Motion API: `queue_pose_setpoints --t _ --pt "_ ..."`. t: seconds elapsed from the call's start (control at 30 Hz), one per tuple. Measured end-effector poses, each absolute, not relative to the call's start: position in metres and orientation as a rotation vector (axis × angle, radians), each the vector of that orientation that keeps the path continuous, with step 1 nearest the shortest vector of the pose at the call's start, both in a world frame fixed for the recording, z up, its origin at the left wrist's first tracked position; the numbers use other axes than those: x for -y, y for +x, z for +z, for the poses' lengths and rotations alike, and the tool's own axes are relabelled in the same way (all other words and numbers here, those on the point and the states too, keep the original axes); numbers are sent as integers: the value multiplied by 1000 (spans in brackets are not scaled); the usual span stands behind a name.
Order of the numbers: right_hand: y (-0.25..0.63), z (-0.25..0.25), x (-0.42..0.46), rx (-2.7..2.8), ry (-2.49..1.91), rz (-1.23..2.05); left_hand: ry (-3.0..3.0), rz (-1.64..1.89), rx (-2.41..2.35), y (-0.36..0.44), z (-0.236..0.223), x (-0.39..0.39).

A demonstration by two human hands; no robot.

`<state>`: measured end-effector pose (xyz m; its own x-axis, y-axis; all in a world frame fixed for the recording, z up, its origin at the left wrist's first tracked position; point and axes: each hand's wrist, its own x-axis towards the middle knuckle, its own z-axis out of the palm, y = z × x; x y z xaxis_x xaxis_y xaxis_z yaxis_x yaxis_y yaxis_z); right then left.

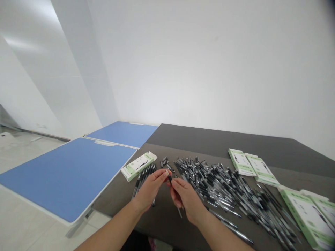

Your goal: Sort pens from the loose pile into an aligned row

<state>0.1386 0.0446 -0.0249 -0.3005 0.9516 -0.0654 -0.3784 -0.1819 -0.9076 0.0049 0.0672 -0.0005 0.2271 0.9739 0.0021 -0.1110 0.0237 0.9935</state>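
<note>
Both hands meet over the front of the dark table. Between them is a pen (170, 177) with a black grip. My left hand (150, 188) pinches its upper end between thumb and fingertips. My right hand (187, 198) is closed round the barrel, and a thin clear end sticks out below. Beside and partly beneath my left hand lies a row of pens (142, 178) with black grips. A small group of black pen caps (164, 161) lies just beyond my fingers. To the right spreads a large loose pile of pens and pen parts (214, 177).
A green-and-white pen box (139, 165) lies at the table's left edge. More such boxes (242, 162) lie at the back right, with others (303, 216) at the far right. Blue-topped tables (70, 170) adjoin on the left. A white wall (196, 69) rises behind.
</note>
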Motion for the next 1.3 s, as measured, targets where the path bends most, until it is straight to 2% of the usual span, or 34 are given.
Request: queue_pose_setpoints --t 0.1,0.23,0.3,0.43,0.5,0.57,0.67,0.73,0.8,0.93,1.0,1.17,1.23,1.3 --pt "141 -25 -44 1009 -714 1874 1206 1043 -924 4 0 -67" --pt "139 -31 -46 1134 -975 1515 1255 1120 -1025 2 0 -68" --pt "138 -33 -47 1150 -1007 1463 1223 1157 -1018 2 -1 -68" --pt "143 -28 -45 962 -687 1919 1093 1106 -858 4 0 -69" --pt "144 -25 -44 899 -598 2037 1082 1063 -812 5 2 -70" --pt "144 -24 -45 936 -689 1921 1116 1057 -839 7 1 -74" --pt "141 -26 -48 1086 -988 1456 1189 1118 -944 10 -2 -80" --pt "140 -28 -49 1143 -1093 1272 1189 1154 -957 12 -5 -82" --pt "142 -27 -50 1114 -1030 1403 1141 1137 -899 13 -5 -81" --pt "147 -22 -49 942 -703 1910 1076 1027 -770 12 -3 -80" --pt "147 -22 -50 961 -734 1878 1074 1029 -776 13 -5 -82" --pt "145 -27 -55 1139 -1144 1289 1066 1164 -909 16 -15 -87" --pt "145 -28 -56 1143 -1086 1383 1068 1154 -890 17 -15 -87" --pt "146 -28 -56 1057 -926 1624 1080 1114 -847 17 -13 -86"
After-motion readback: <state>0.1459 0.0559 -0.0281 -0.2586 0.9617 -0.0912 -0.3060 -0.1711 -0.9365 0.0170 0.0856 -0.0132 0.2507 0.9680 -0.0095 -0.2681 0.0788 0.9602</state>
